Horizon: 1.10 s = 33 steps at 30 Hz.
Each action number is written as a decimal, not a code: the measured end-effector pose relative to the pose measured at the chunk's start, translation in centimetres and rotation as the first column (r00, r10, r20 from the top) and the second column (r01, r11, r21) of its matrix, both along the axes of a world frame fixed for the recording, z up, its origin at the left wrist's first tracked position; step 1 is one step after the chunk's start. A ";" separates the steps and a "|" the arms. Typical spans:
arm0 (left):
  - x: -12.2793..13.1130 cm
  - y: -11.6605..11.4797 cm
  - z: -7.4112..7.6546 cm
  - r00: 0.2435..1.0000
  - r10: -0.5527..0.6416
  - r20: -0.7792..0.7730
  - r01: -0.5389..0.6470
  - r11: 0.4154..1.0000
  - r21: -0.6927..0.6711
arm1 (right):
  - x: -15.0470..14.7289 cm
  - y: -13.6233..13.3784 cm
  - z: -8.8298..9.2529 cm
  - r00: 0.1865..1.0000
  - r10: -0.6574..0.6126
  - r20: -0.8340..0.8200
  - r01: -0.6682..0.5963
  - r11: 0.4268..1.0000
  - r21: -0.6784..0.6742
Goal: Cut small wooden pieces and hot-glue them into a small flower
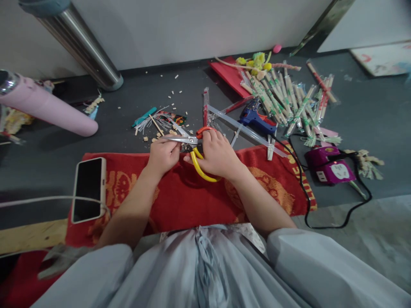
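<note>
1. While the right hand [220, 150] is curled about the handles of the scissors [193, 140], their blades stand parted, pointing toward the left.
2. Left hand [165, 155]: thumb and forefinger drawn together beside the blades, other fingers folded in. Whether anything small is pinched there, cannot tell; the fingers cover it.
3. Scissors held above the far edge of a red towel [192, 205], one yellow loop toward the wearer, one orange loop away.
4. Just beyond the left hand: beige chips [154, 139], loose. Farther off, small white pieces [172, 92] scattered over the dark table [135, 92]. Near the chips, a spray of pale strands [150, 124] and a teal pen-like item [145, 116].
5. State of work, judged from the litter: a fair amount of cutting seems done, nothing gathered up. No finished article made out.
6. To the right: clear rods [248, 131], a blue glue gun [258, 121] lying on its side, apart from both hands. Beyond it, a heap of wrapped sticks [282, 96], many in film; these look unused, so plenty of stock appears left.
7. Outer edge: purple power block [330, 166] at right; phone [89, 190] on the towel's left end, pink bottle [54, 102] beyond.
</note>
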<state>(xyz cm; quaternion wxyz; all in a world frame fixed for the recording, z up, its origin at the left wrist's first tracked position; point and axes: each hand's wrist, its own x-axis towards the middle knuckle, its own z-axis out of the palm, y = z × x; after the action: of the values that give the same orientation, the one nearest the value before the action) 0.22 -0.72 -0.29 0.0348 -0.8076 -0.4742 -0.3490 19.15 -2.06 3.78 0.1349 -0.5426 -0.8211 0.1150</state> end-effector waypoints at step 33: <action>-0.3 0.3 -0.2 0.997 0.072 -0.034 -0.073 0.996 -0.051 | -0.5 0.3 0.3 0.997 -0.039 0.062 0.043 0.996 -0.072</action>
<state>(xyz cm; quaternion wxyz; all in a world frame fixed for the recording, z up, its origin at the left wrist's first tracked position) -0.05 -0.43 -0.52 0.0340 -0.7960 -0.5116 -0.3217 18.68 -1.81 4.11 0.0923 -0.5671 -0.8088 0.1256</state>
